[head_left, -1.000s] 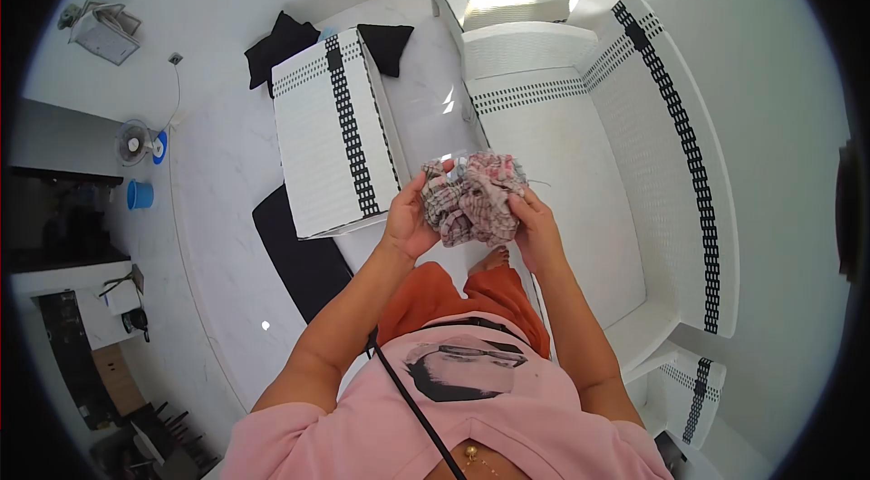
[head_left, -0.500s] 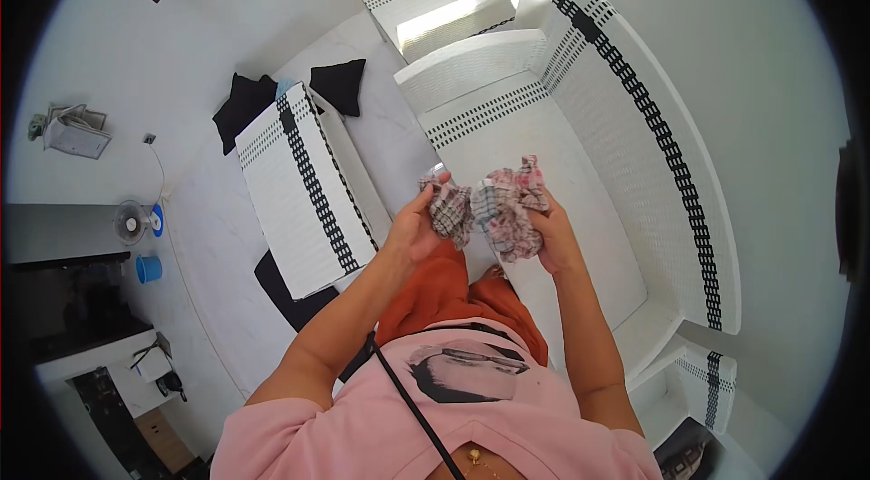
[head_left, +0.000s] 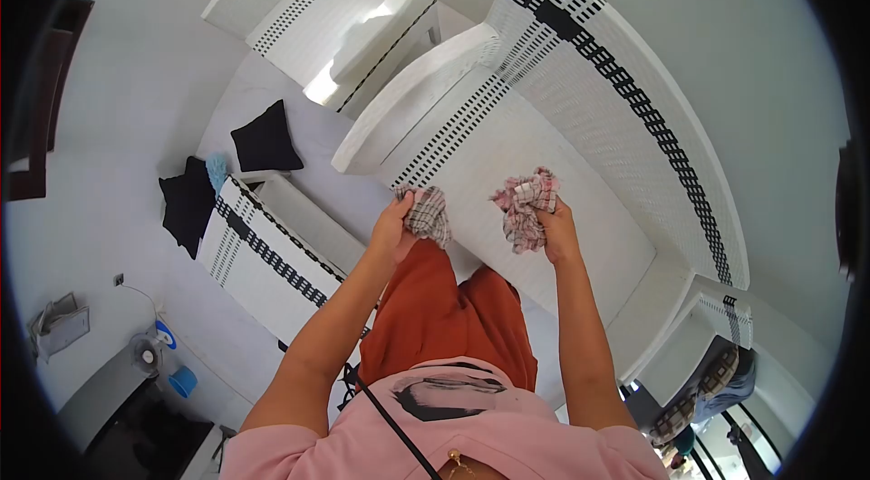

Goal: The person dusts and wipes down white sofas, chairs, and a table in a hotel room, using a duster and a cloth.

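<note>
White walls and a pale floor (head_left: 331, 174) all round, with a chunky white sofa (head_left: 562, 176) done in a tight woven texture, black dashed lines and a thick black band running along its curved backrest. Matching armchair (head_left: 294, 13) up top, plus square-ish black cushions (head_left: 265, 137) down on the floor. Pink shirt (head_left: 553, 439) has a grey-and-black print on the chest. Hands are well apart, each gripping some soft plaid fabric: left hand (head_left: 391, 226) pinches a greyish checked cloth (head_left: 429, 215) hanging off its fingers, right hand (head_left: 559, 231) clutches a scrunched, frilly pinkish checked bundle (head_left: 524, 213), held above the sofa seat.
</note>
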A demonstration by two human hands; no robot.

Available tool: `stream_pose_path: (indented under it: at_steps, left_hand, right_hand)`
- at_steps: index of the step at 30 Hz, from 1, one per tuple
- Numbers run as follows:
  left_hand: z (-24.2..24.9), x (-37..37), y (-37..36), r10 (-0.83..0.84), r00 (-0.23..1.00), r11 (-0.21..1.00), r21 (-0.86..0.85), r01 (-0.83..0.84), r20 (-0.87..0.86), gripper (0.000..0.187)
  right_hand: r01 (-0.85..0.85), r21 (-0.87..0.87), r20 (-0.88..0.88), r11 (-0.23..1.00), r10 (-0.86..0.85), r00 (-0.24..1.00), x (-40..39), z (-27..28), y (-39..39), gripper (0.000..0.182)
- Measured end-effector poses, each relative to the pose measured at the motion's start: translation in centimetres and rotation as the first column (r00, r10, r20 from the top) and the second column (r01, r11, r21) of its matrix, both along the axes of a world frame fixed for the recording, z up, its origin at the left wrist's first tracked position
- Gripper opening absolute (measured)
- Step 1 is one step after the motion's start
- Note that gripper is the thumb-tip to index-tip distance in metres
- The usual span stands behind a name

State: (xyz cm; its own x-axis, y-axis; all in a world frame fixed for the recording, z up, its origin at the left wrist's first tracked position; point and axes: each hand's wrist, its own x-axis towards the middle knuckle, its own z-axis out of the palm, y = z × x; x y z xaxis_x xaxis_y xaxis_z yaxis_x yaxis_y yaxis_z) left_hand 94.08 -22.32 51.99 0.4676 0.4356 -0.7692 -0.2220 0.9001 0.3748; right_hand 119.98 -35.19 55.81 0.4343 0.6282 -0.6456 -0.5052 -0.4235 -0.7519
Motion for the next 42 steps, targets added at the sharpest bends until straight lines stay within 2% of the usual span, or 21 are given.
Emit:
stream_pose_path:
  at_steps: [2,3,5,6,9,13,14,15,17,18,21,26,29,30,32,33,35,36,38,40,42]
  left_hand:
    - [-2.6,1.4,1.4,0.056,0.997,0.991,-0.128,-0.048,0.054,0.029]
    - [-4.8,2.4,1.4,-0.046,0.994,0.996,0.074,0.054,-0.102,0.032]
    - [-8.1,4.0,1.4,-0.143,0.887,0.852,0.402,0.337,-0.440,0.040]
    - [-9.5,4.1,1.5,-0.155,0.882,0.854,0.388,0.346,-0.446,0.040]
    - [-10.0,5.1,3.0,-0.219,0.959,0.972,0.043,0.230,-0.178,0.046]
    - [-10.3,6.8,3.3,-0.081,0.989,0.995,-0.075,0.072,-0.127,0.044]
    - [-11.1,6.8,3.0,-0.095,0.987,0.993,-0.085,0.084,-0.133,0.044]
    - [-11.9,6.6,2.4,-0.134,0.944,0.975,0.132,0.180,-0.301,0.044]
    - [-13.3,6.4,2.0,-0.076,0.795,0.761,0.480,0.436,-0.602,0.046]
    - [-12.8,6.2,2.7,-0.086,0.789,0.760,0.471,0.447,-0.608,0.046]
    - [-8.6,6.2,7.0,-0.125,0.656,0.115,0.646,0.755,-0.744,0.054]
    - [-14.4,9.3,7.5,-0.304,0.518,-0.136,0.574,0.807,-0.800,0.052]
    - [-19.4,11.6,4.6,-0.136,0.431,-0.550,0.429,0.717,-0.892,0.038]
    - [-20.5,11.1,4.0,-0.135,0.431,-0.550,0.429,0.716,-0.892,0.038]
    - [-22.1,9.4,2.6,-0.050,0.332,-0.520,0.308,0.797,-0.942,0.033]
    - [-22.8,8.4,1.9,-0.011,0.279,-0.501,0.246,0.829,-0.960,0.031]
    - [-23.7,4.8,1.6,-0.065,0.325,-0.352,0.326,0.877,-0.944,0.031]
    - [-23.0,3.2,1.5,-0.114,0.337,-0.235,0.355,0.905,-0.935,0.030]
    - [-20.6,1.3,2.0,-0.154,0.386,-0.037,0.395,0.918,-0.910,0.030]
    - [-16.3,1.1,2.7,-0.106,0.449,0.030,0.448,0.893,-0.887,0.033]
    - [-12.2,2.1,4.0,-0.003,0.490,0.001,0.490,0.872,-0.872,0.040]
  right_hand:
    - [0.074,0.004,-0.077,0.997,-0.073,0.994,0.6,-2.0,1.2,0.035]
    - [0.060,-0.027,-0.037,0.998,-0.061,0.997,0.8,-3.6,1.6,0.033]
    - [0.030,-0.088,0.035,0.996,-0.027,0.999,1.1,-7.6,1.8,0.029]
    - [0.036,-0.101,0.026,0.994,-0.033,0.999,1.2,-9.7,1.8,0.029]
    - [-0.072,-0.295,0.414,0.953,0.195,0.889,1.5,-16.6,1.1,0.026]
    - [0.055,-0.312,0.473,0.948,0.105,0.875,1.5,-19.2,1.4,0.031]
    - [0.065,-0.321,0.467,0.945,0.098,0.879,1.6,-19.5,1.3,0.031]
    - [0.044,-0.360,0.568,0.932,0.181,0.803,1.5,-19.8,1.2,0.030]
    - [0.015,-0.439,0.725,0.898,0.344,0.597,1.7,-20.5,1.2,0.029]
    - [0.018,-0.444,0.718,0.896,0.344,0.606,1.7,-21.0,1.0,0.029]
    - [-0.048,-0.486,0.771,0.872,0.454,0.445,2.0,-22.8,1.4,0.035]
    - [-0.038,-0.402,0.692,0.915,0.331,0.642,1.4,-24.0,4.0,0.053]
    - [-0.142,-0.569,0.780,0.810,0.587,0.216,1.6,-25.5,4.2,0.066]
    - [-0.142,-0.569,0.781,0.810,0.586,0.215,1.1,-26.3,3.3,0.066]
    - [-0.425,-0.629,0.684,0.651,0.723,0.096,-0.6,-27.8,0.1,0.074]
    - [-0.420,-0.630,0.685,0.653,0.722,0.096,-0.9,-27.8,-1.6,0.074]
    - [-0.706,-0.505,0.704,0.497,0.710,-0.005,-0.4,-27.8,-4.9,0.077]
    - [-0.705,-0.506,0.705,0.497,0.709,-0.005,1.0,-28.5,-5.8,0.077]
    - [-0.226,-0.741,0.628,0.632,0.772,0.098,4.4,-30.8,-6.0,0.074]
    - [0.067,-0.680,0.709,0.730,0.632,0.314,6.6,-32.7,-2.1,0.080]
    - [-0.036,-0.633,0.755,0.773,0.627,0.191,6.1,-34.9,4.9,0.086]
